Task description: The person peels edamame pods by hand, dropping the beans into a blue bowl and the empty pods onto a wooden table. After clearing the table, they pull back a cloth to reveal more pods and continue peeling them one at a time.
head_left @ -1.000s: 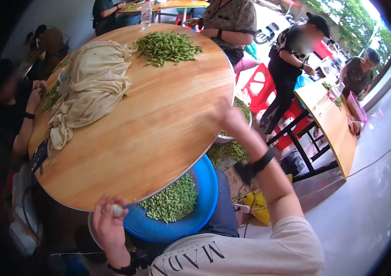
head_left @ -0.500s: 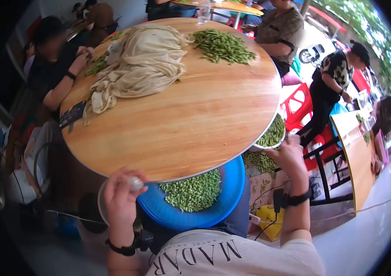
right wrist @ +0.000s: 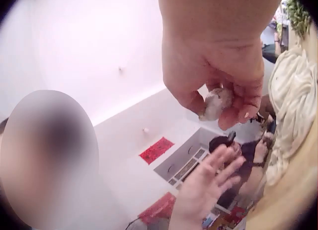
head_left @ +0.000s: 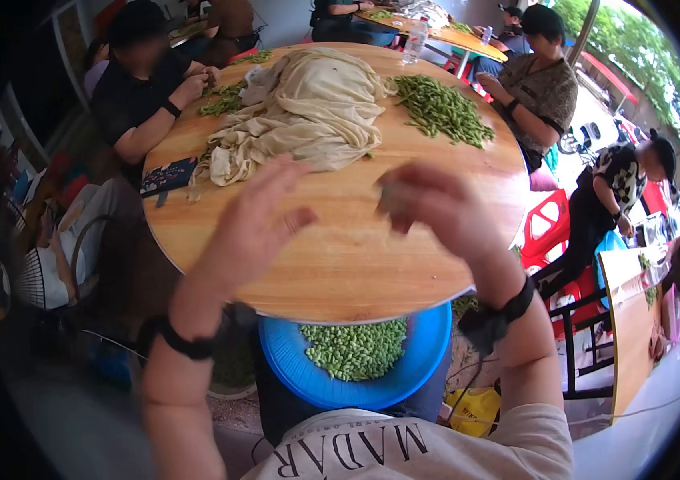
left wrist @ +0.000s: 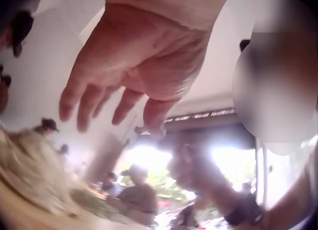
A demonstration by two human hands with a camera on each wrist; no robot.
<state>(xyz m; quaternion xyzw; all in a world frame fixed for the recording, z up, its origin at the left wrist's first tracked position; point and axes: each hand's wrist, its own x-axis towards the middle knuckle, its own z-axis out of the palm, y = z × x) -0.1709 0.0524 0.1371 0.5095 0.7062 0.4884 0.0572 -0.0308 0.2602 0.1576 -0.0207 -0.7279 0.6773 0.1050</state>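
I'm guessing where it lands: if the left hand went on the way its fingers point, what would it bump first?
Probably the cream cloth on the wooden table; the left hand is raised, so depth is unclear.

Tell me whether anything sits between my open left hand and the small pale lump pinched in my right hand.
Nothing visible does. The left hand and the right hand, which pinches the small pale lump, are held apart above the round wooden table; only air lies between them.

Above the table (head_left: pixel 340 264), the left hand (head_left: pixel 256 224) is at nine o'clock of the right hand (head_left: pixel 428 204), a lump (right wrist: pixel 216 103) in it; a cloth (head_left: pixel 308 112) lies at eleven, pods (head_left: pixel 440 108) at one.
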